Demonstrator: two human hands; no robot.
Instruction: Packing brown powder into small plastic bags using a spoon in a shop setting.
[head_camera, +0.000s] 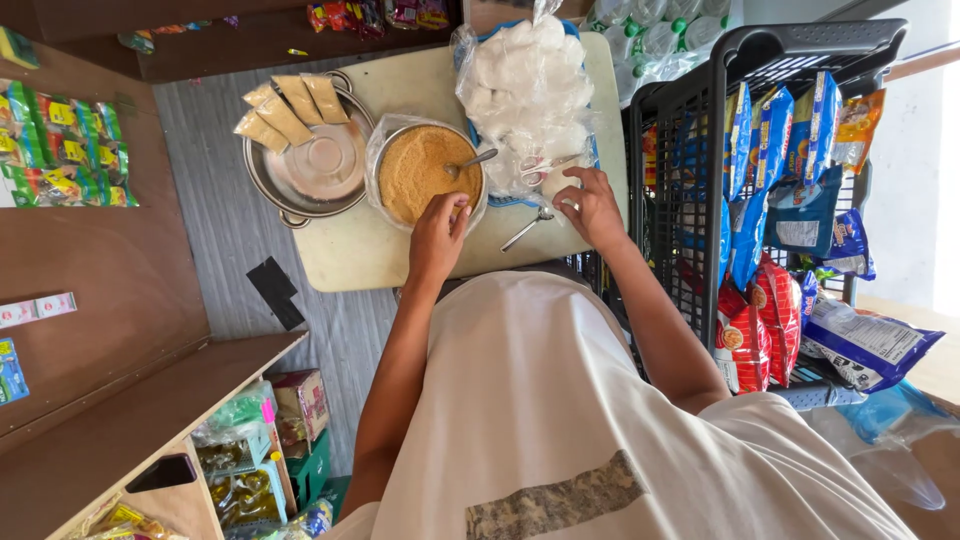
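A round bowl lined with clear plastic holds brown granular powder, and a metal spoon stands in it. My left hand curls its fingers over the bowl's near rim, on the plastic. My right hand rests with fingers spread on the pale tabletop, beside a pair of scissors and a clear bag of small white packets. A second metal utensil lies on the table between my hands.
A steel pot with a lid and several tan sachets sits left of the bowl. A black wire rack of snack packets stands at the right. Wooden shelves with goods line the left.
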